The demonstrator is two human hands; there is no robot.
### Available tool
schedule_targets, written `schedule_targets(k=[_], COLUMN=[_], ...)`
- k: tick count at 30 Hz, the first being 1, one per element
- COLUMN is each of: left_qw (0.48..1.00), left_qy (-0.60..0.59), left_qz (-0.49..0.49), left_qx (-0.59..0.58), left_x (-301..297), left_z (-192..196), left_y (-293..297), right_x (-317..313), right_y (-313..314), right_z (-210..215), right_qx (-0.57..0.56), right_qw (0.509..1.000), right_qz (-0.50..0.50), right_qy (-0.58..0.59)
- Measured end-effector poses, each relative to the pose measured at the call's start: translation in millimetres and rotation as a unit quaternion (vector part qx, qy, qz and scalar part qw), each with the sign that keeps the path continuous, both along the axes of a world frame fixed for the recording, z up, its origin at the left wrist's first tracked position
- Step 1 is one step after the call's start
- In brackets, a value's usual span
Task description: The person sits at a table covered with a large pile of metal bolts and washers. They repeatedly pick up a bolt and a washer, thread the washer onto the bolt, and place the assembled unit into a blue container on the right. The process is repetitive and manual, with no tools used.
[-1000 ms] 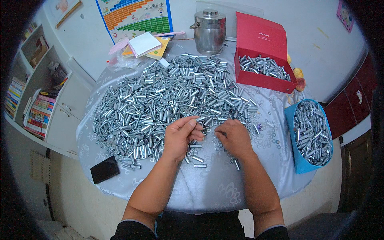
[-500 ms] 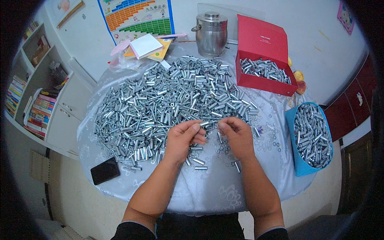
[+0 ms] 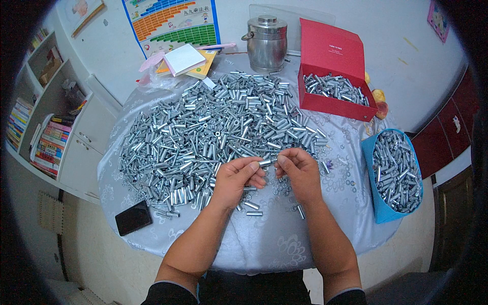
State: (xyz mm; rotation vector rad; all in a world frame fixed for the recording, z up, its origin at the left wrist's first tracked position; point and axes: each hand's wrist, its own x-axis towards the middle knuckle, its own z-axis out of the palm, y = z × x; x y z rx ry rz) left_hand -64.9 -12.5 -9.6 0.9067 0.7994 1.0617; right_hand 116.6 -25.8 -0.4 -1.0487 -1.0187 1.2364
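My left hand [image 3: 238, 179] pinches a short shiny metal sleeve [image 3: 265, 162] between thumb and forefinger, its other fingers curled beneath. Against the sleeve's right end, my right hand [image 3: 300, 175] has its thumb and fingers pinched together; what they grip there is mostly hidden. Both hands are just above the near edge of a wide heap of metal sleeves, rods and nuts [image 3: 203, 134]. A few loose sleeves [image 3: 252, 205] lie on the cloth below my left hand. Several small rings are scattered by my right hand.
A blue bin [image 3: 372, 178] full of metal parts stands at the right. Behind it is an open red box [image 3: 338, 108], partly filled. A steel pot [image 3: 267, 48], a notepad [image 3: 184, 60] and a poster [image 3: 175, 25] are at the back. A black phone [image 3: 133, 218] lies front left.
A thin rod spanned my hands before; now a thicker sleeve shows between them. My hands have come slightly closer together, the left moving a little right and down.
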Motion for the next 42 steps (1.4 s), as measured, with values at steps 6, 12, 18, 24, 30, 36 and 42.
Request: schedule_targets(k=[6, 12, 18, 24, 30, 36, 42], left_qw=[1.0, 1.0, 0.999, 0.996, 0.994, 0.996, 0.998], left_qy=[-0.003, -0.009, -0.015, -0.025, -0.02, -0.019, 0.011], left_qz=[0.0, -0.002, 0.042, 0.083, 0.102, 0.084, 0.067], left_qx=[0.0, -0.005, 0.004, 0.018, 0.034, 0.023, 0.017], left_x=[0.8, -1.6, -3.2, -4.0, -7.6, -6.2, -3.6], left_z=[0.0, -0.6, -2.4, 1.1, 5.5, 3.4, 4.1], left_y=[-0.7, 0.7, 2.7, 2.6, 3.7, 2.6, 0.4], right_x=[-3.0, -0.7, 21.8, 31.7, 36.8, 37.6, 29.4], right_y=[-5.4, -5.0, -0.9, -2.4, -5.8, -7.7, -10.2], right_z=[0.9, 4.9, 3.9, 1.2, 4.6, 7.0, 11.1], right_qx=[0.012, 0.006, -0.034, 0.02, 0.049, 0.062, 0.042], right_qw=[0.999, 0.993, 0.953, 0.878, 0.833, 0.786, 0.825], right_qz=[-0.003, 0.008, -0.049, -0.012, 0.05, 0.121, 0.078], right_qy=[-0.044, -0.114, -0.298, -0.478, -0.548, -0.603, -0.558])
